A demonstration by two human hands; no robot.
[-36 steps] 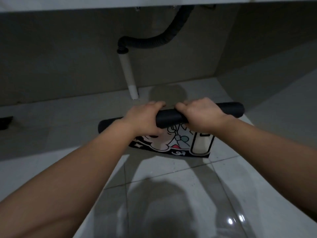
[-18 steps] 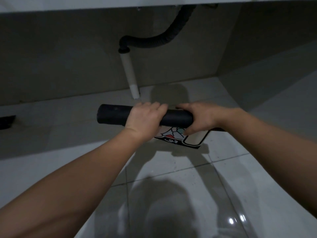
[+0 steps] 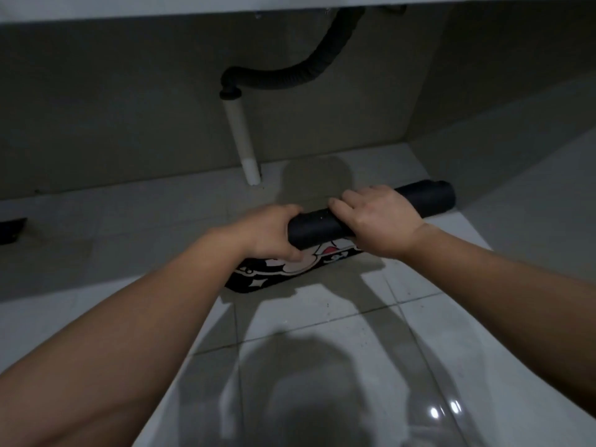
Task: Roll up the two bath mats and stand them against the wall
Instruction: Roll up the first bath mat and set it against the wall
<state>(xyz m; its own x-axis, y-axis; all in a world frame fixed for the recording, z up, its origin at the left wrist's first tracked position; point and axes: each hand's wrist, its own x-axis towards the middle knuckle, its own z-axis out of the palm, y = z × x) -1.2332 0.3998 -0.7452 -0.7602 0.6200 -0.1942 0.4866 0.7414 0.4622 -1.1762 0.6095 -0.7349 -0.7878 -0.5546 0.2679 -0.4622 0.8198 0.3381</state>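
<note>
A bath mat with a black back is rolled into a long tube (image 3: pixel 317 229) lying across the floor tiles. Its last unrolled flap (image 3: pixel 292 269), printed with a black, white and red cartoon, still lies flat under the tube. My left hand (image 3: pixel 274 233) grips the tube's left end, thumb underneath. My right hand (image 3: pixel 380 217) is closed over the tube's middle; the right end of the roll (image 3: pixel 429 200) sticks out past it, angled toward the back right. I see only this one mat.
A white drain pipe (image 3: pixel 243 146) with a black corrugated hose (image 3: pixel 290 79) runs down to the floor by the back wall (image 3: pixel 129 108), under a counter edge. A side wall (image 3: pixel 483 75) closes the right corner. A dark object (image 3: pixel 11 230) lies at far left.
The roll has grown and the flat flap has shrunk. The tube has swung so its right end now points toward the back right corner, and my left hand has slid to its left end.
</note>
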